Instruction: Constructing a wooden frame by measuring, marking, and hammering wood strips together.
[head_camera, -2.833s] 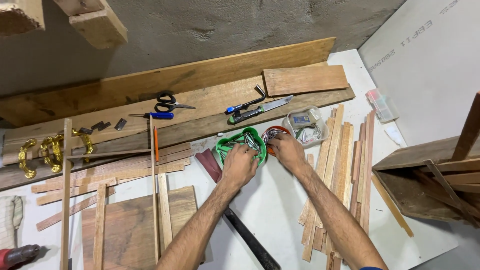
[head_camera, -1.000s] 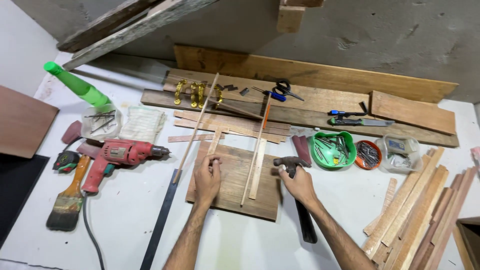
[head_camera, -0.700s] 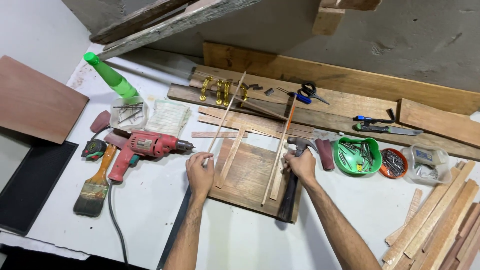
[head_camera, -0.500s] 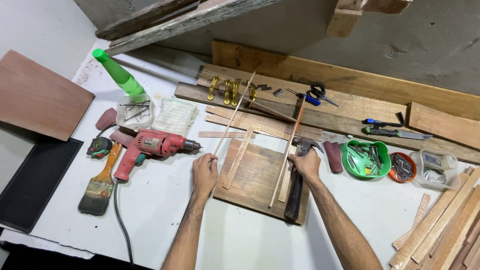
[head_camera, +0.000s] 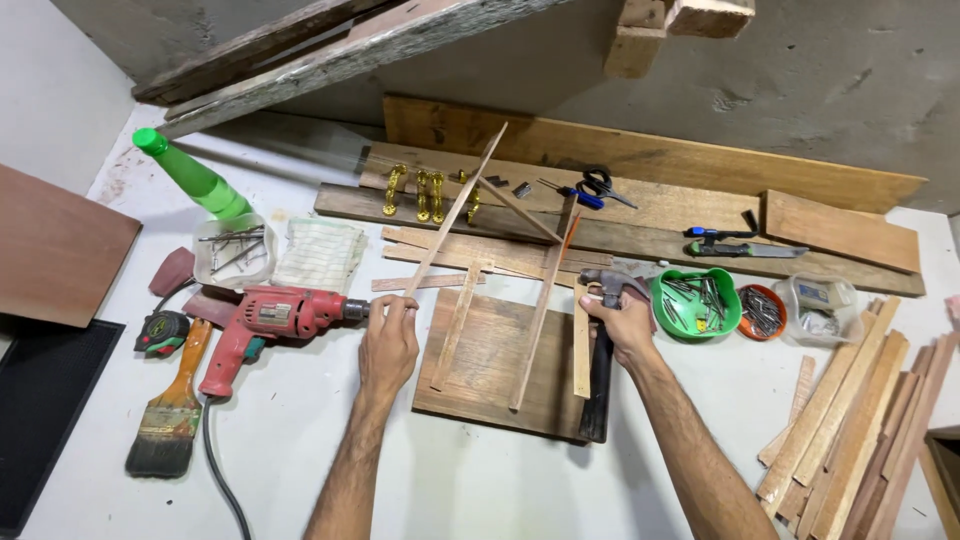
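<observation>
My left hand (head_camera: 388, 340) pinches the near end of a long thin wooden strip (head_camera: 455, 212), which rises tilted toward the back planks. My right hand (head_camera: 622, 322) grips a hammer (head_camera: 600, 375) just below its steel head, the dark handle pointing toward me. Between my hands lies a square brown wooden board (head_camera: 500, 365) with two thin strips (head_camera: 540, 310) lying across it. A red power drill (head_camera: 275, 320) lies just left of my left hand.
A green bowl of nails (head_camera: 697, 303), a small red dish (head_camera: 763, 310) and a clear tub (head_camera: 818, 305) sit right of the hammer. Wooden slats (head_camera: 850, 420) pile at the right. A paintbrush (head_camera: 170, 420), tape measure (head_camera: 162, 332), green bottle (head_camera: 190, 180) and nail container (head_camera: 232, 250) lie left.
My hands left the green bowl and moved left to the board. My right hand picked up the hammer; my left hand took hold of the long strip and lifted its end.
</observation>
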